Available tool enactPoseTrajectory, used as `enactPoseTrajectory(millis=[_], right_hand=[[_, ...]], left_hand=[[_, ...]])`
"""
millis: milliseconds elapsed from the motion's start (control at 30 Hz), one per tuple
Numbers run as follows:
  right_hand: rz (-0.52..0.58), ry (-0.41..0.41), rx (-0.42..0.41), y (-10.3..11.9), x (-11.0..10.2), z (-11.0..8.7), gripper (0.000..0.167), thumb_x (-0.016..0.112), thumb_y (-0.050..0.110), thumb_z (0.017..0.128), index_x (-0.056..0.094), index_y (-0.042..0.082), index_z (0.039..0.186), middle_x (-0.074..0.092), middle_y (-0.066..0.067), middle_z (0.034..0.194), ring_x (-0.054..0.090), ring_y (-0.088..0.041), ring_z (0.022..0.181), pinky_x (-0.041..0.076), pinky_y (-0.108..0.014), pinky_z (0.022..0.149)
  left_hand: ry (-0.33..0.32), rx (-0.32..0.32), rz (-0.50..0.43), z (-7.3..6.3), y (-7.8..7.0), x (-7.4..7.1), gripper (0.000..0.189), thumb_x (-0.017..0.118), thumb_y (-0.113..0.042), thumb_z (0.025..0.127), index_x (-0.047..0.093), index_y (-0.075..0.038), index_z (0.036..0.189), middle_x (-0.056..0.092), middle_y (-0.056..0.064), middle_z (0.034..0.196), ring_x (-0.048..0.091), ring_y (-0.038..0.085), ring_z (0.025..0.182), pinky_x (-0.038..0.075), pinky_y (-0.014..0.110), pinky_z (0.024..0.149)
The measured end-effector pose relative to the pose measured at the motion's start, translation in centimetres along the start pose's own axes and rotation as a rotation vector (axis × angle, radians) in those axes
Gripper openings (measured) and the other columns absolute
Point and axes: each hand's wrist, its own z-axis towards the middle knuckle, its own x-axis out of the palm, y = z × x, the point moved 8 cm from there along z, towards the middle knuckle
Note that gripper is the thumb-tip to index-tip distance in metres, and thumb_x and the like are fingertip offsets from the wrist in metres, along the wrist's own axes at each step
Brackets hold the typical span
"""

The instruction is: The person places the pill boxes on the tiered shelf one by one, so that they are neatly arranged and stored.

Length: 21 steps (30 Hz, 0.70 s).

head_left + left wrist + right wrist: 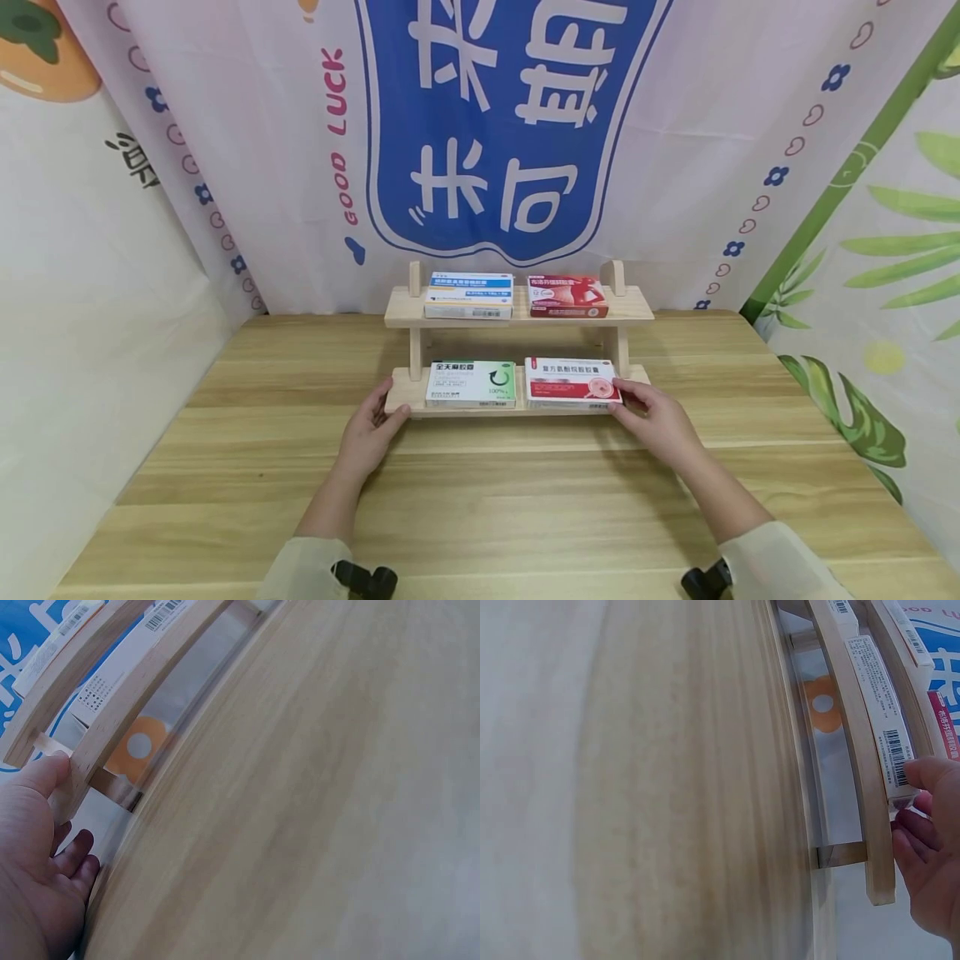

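A two-tier wooden display rack (397, 392) holds two medicine boxes on each tier. My left hand (367, 429) grips the lower tier's left end; in the left wrist view its thumb (46, 774) presses the front edge of the board. At the other end, my right hand (660, 421) pinches the right end of a red-and-white medicine box (566, 371). The right wrist view shows the thumb (930, 772) on that box's front corner, fingers behind its end. Beside it lies a green-and-white medicine box (471, 379). The upper tier bears a blue-and-white box (468, 292) and a red box (566, 293).
The rack stands toward the back of a wood-grain table (480, 500). Behind it hangs a printed curtain (300, 167) with a blue panel of white characters. More printed cloth (885, 333) borders the right side.
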Motion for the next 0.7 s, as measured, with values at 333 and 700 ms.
enactPoseTrajectory(millis=[333,700], right_hand=[[-0.004,0.022,0.035,-0.39,0.2,0.18,0.049,0.066,0.026,0.094,0.056,0.004,0.137,0.056,-0.023,0.138,0.055,-0.039,0.126,0.046,-0.055,0.106],[0.012,0.007,0.023,0.12,0.21,0.37,0.049,0.066,0.028,0.095,0.056,0.003,0.136,0.058,-0.024,0.136,0.057,-0.039,0.124,0.048,-0.052,0.105]], left_hand=[[0.004,-0.001,-0.013,-0.05,0.07,-0.06,0.067,0.062,-0.022,0.097,0.029,-0.005,0.153,0.023,0.012,0.162,0.021,0.027,0.151,0.021,0.043,0.125],[-0.01,0.004,-0.003,-0.2,0.15,-0.37,0.066,0.062,-0.021,0.097,0.03,-0.004,0.153,0.025,0.015,0.161,0.023,0.029,0.15,0.022,0.045,0.124]])
